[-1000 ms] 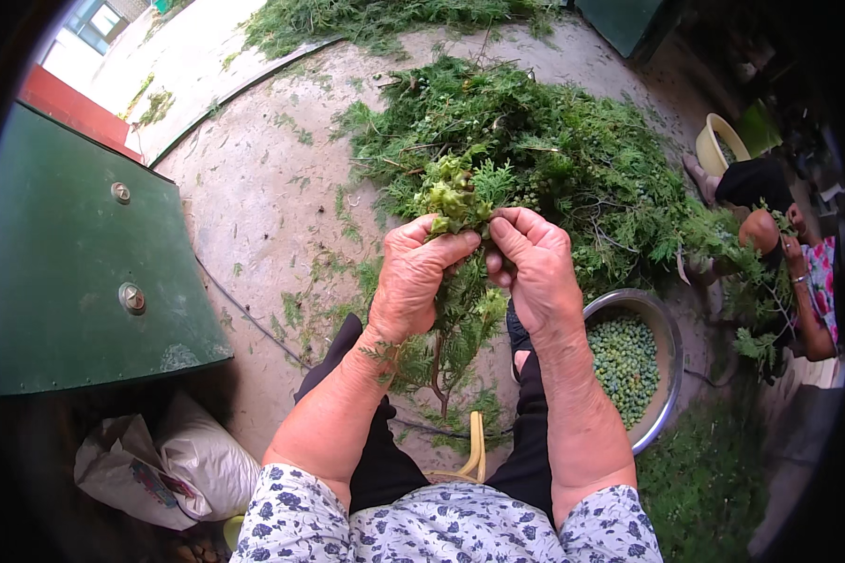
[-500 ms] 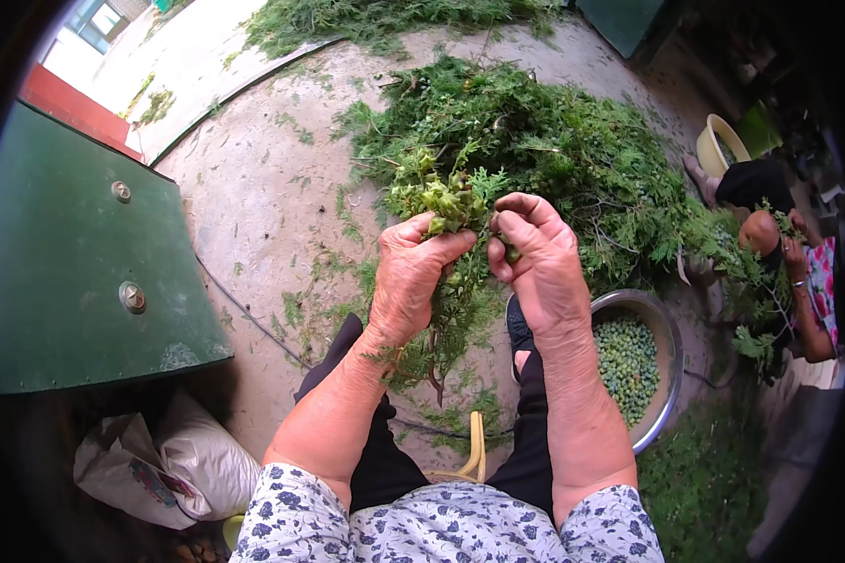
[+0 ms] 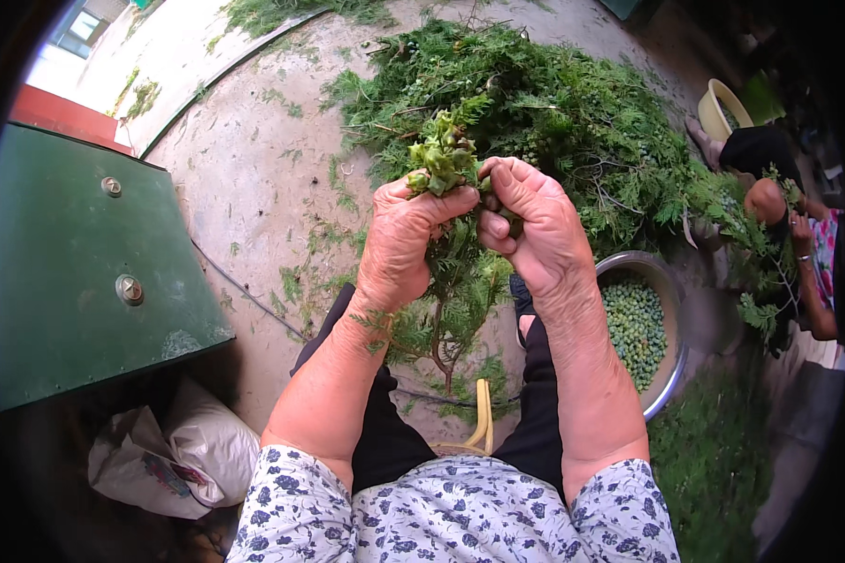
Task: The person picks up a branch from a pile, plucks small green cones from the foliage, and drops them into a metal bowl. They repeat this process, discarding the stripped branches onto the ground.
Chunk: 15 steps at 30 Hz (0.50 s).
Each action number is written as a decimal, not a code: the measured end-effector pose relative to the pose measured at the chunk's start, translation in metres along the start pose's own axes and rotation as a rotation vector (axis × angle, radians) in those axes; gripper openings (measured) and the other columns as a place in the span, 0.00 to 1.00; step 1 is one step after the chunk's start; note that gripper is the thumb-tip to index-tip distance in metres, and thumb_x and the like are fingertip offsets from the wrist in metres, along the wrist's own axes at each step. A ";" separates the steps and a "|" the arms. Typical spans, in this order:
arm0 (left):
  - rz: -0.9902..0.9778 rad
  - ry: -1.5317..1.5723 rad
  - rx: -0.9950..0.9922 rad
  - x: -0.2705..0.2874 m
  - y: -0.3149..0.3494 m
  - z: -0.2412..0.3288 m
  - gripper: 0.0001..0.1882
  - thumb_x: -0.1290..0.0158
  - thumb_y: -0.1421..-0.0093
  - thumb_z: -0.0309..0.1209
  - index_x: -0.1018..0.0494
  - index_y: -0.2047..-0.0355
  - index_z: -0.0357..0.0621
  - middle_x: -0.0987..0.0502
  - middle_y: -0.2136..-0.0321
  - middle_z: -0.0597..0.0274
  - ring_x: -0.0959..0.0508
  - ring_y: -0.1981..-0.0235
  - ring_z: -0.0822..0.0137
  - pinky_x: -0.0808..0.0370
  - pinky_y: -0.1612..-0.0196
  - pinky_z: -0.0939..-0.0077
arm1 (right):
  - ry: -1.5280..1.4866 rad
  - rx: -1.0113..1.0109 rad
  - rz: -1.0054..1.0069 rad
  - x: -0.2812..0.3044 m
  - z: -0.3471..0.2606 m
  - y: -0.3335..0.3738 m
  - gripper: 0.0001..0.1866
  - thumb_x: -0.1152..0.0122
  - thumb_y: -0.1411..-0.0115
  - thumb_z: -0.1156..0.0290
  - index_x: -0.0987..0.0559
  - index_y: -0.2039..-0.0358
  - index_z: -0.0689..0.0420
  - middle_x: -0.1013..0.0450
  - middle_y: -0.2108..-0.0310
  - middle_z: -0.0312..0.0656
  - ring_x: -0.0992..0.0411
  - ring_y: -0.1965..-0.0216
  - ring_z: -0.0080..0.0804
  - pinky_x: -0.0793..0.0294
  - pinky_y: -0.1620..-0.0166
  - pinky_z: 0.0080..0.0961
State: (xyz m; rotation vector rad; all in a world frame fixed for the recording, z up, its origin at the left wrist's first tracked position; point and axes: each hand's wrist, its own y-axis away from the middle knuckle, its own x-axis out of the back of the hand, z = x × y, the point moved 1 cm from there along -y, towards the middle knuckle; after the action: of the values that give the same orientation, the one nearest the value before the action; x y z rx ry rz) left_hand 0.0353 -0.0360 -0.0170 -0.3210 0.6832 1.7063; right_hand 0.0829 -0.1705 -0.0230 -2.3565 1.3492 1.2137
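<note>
Head view: both hands up at frame centre, close together. Left hand (image 3: 399,239) fisted round a leafy green sprig (image 3: 446,159), its tuft w/ pale green cones sticking out the top, stem hanging below betw. the knees. Right hand (image 3: 535,225) curled, fingers pinching at the same tuft, touching the left. Big pile of cut green branches (image 3: 573,113) behind, upper centre. Metal bowl (image 3: 671,366) of green seeds at right-centre, just beside right forearm. Green metal box (image 3: 66,272) at left.
</note>
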 end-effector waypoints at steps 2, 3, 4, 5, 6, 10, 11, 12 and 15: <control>0.005 0.017 0.022 0.002 -0.001 -0.003 0.07 0.43 0.51 0.20 0.25 0.70 0.40 0.23 0.74 0.65 0.24 0.77 0.74 0.28 0.74 0.81 | -0.037 -0.021 0.007 0.002 0.002 0.001 0.09 0.45 0.40 0.65 0.27 0.67 0.58 0.36 0.77 0.32 0.39 0.83 0.17 0.46 0.83 0.12; -0.008 0.059 0.055 0.000 -0.001 -0.002 0.08 0.43 0.51 0.20 0.25 0.69 0.40 0.23 0.74 0.65 0.24 0.77 0.74 0.28 0.75 0.81 | -0.075 -0.044 -0.029 0.003 0.002 0.001 0.09 0.45 0.41 0.65 0.28 0.67 0.58 0.36 0.78 0.32 0.39 0.83 0.17 0.46 0.83 0.12; -0.020 0.100 0.088 -0.001 -0.001 -0.001 0.08 0.43 0.51 0.20 0.25 0.69 0.40 0.22 0.74 0.65 0.24 0.77 0.74 0.28 0.75 0.81 | -0.114 -0.067 -0.066 0.004 0.001 0.000 0.09 0.45 0.41 0.65 0.28 0.67 0.59 0.36 0.78 0.32 0.39 0.83 0.17 0.46 0.83 0.12; -0.021 0.100 0.096 -0.003 0.000 0.002 0.08 0.43 0.51 0.20 0.25 0.69 0.40 0.22 0.74 0.65 0.24 0.77 0.74 0.28 0.75 0.81 | -0.118 -0.067 -0.058 0.005 0.001 0.000 0.09 0.45 0.41 0.65 0.28 0.67 0.59 0.36 0.78 0.32 0.39 0.83 0.17 0.46 0.83 0.12; -0.041 0.099 0.106 -0.004 0.002 0.005 0.08 0.43 0.52 0.20 0.25 0.69 0.40 0.23 0.75 0.65 0.25 0.77 0.74 0.27 0.75 0.81 | -0.124 -0.071 -0.082 0.005 0.000 -0.001 0.09 0.46 0.40 0.65 0.27 0.66 0.59 0.35 0.79 0.34 0.39 0.84 0.17 0.45 0.83 0.12; -0.036 0.065 0.083 0.008 -0.002 -0.003 0.08 0.43 0.52 0.20 0.27 0.69 0.41 0.26 0.77 0.68 0.27 0.79 0.75 0.25 0.70 0.79 | -0.073 -0.094 -0.111 0.002 -0.004 0.002 0.10 0.47 0.40 0.65 0.28 0.64 0.59 0.36 0.79 0.34 0.40 0.85 0.17 0.46 0.84 0.12; -0.039 0.065 0.082 0.006 -0.001 -0.001 0.08 0.43 0.52 0.20 0.27 0.69 0.41 0.26 0.77 0.68 0.27 0.79 0.75 0.25 0.70 0.79 | -0.071 -0.091 -0.111 0.004 -0.008 0.003 0.10 0.47 0.40 0.65 0.28 0.64 0.59 0.36 0.79 0.34 0.40 0.85 0.17 0.46 0.84 0.12; 0.030 0.076 0.059 0.004 0.001 0.002 0.06 0.44 0.51 0.22 0.28 0.71 0.42 0.28 0.80 0.69 0.29 0.81 0.74 0.27 0.70 0.77 | -0.163 -0.071 -0.124 0.007 -0.014 0.004 0.10 0.46 0.40 0.65 0.28 0.65 0.59 0.36 0.79 0.34 0.40 0.85 0.17 0.46 0.84 0.12; 0.065 0.087 0.006 0.010 0.002 0.008 0.05 0.45 0.50 0.26 0.32 0.76 0.45 0.34 0.85 0.72 0.34 0.84 0.73 0.30 0.69 0.73 | -0.279 0.066 -0.113 0.020 -0.028 0.004 0.09 0.48 0.39 0.67 0.29 0.66 0.60 0.36 0.78 0.36 0.38 0.83 0.19 0.44 0.84 0.14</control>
State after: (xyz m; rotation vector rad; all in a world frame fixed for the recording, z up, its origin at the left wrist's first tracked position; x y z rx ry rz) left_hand 0.0317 -0.0234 -0.0154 -0.3742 0.7701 1.7594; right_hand 0.1009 -0.1995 -0.0177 -2.0927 1.1325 1.3793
